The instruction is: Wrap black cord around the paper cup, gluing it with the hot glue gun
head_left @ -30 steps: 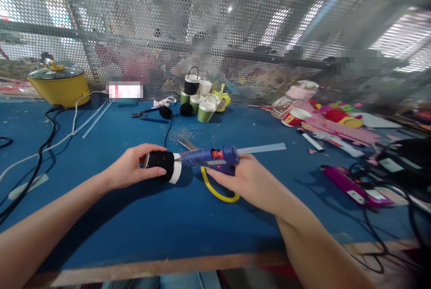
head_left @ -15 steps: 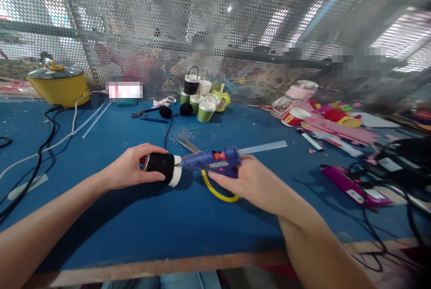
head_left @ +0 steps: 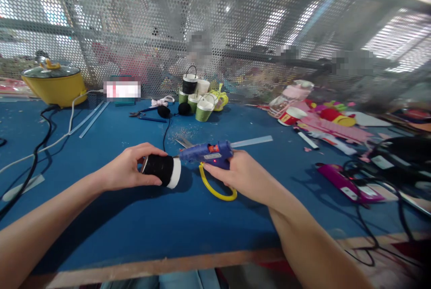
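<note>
A small paper cup (head_left: 161, 170) wrapped in black cord lies tilted on its side in my left hand (head_left: 133, 167), its white rim facing right. My right hand (head_left: 242, 174) is closed around a blue hot glue gun (head_left: 208, 153), with a clear glue stick (head_left: 254, 141) jutting from its back. The gun's nozzle points left and sits by the cup's white rim; whether they touch I cannot tell. Under the gun lie yellow-handled scissors (head_left: 217, 195), partly hidden by it and by my right hand. A black cord (head_left: 165, 138) runs from behind the cup to a black yarn ball (head_left: 164, 111).
Wrapped cups (head_left: 204, 110) stand at the back centre beside pliers (head_left: 148, 116). A yellow pot (head_left: 55, 84) and cables (head_left: 37, 154) are at left. On the right lie a purple device (head_left: 348, 183), a red cup (head_left: 291, 116) and pink scraps. A perforated metal screen (head_left: 151, 19) closes the back.
The glue gun and my right hand have shifted slightly left and up, and the nozzle has moved toward the rim's upper edge. My left hand still holds the cup. The view has shifted a little.
</note>
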Tool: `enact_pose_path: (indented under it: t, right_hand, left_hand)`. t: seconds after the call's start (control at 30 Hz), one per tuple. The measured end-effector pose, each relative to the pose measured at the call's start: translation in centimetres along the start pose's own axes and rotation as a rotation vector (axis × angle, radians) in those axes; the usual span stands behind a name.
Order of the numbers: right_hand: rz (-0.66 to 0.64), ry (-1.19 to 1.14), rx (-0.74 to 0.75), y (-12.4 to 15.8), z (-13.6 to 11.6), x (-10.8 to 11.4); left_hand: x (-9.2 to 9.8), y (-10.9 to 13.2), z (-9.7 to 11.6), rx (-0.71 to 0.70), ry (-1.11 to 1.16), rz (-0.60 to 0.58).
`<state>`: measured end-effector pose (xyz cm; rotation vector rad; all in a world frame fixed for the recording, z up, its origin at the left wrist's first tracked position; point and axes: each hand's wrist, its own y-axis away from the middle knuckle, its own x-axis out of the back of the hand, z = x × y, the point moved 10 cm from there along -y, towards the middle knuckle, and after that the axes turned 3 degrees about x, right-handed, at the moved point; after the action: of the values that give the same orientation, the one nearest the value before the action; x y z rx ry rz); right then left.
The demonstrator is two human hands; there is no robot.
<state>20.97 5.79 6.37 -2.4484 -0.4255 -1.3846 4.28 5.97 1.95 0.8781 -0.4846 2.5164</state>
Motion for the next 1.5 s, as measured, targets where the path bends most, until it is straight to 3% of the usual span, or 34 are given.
enact_pose_path:
  t: [0.47, 0.8, 1.2, 1.5]
  right_hand:
    - [-0.016, -0.002, 0.016, 0.0, -0.2, -0.1]
    - [-0.003, 0.025, 0.072, 0.5, -0.9, 0.1]
    - [-0.034, -0.008, 0.092, 0.7, -1.3, -0.2]
    - [0.0, -0.009, 0.078, 0.5, -0.8, 0.0]
  left_hand:
    - [0.0, -0.1, -0.2, 0.016, -0.002, 0.005]
    - [0.1, -0.2, -1.9, 0.183, 0.055, 0.056]
    - [0.2, -0.1, -2.8, 0.268, 0.052, 0.072]
    - [0.2, -0.1, -2.4, 0.233, 0.077, 0.079]
